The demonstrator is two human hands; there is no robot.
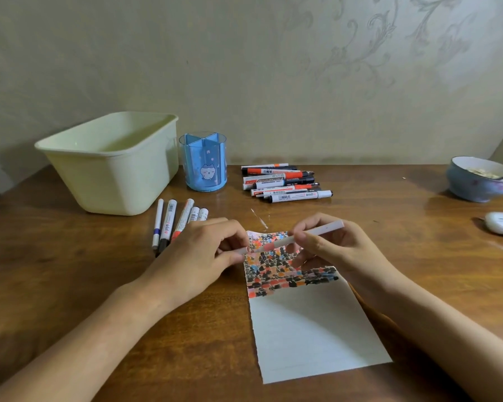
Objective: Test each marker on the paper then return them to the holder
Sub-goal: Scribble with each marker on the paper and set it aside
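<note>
A white marker [291, 238] is held level above the paper's [311, 329] scribbled top edge, its barrel pinched by the right hand [328, 250] and its cap end gripped by the curled fingers of the left hand [204, 253]. The paper is laid near the bench's [70, 285] front edge, with bare wood seen on both sides. Five markers [174, 221] are lined up just behind the left hand; a pile [285, 184] is stacked beside the blue holder [204, 163]. A tub [114, 161] and a bowl [479, 178] are set toward the back edge.
</note>
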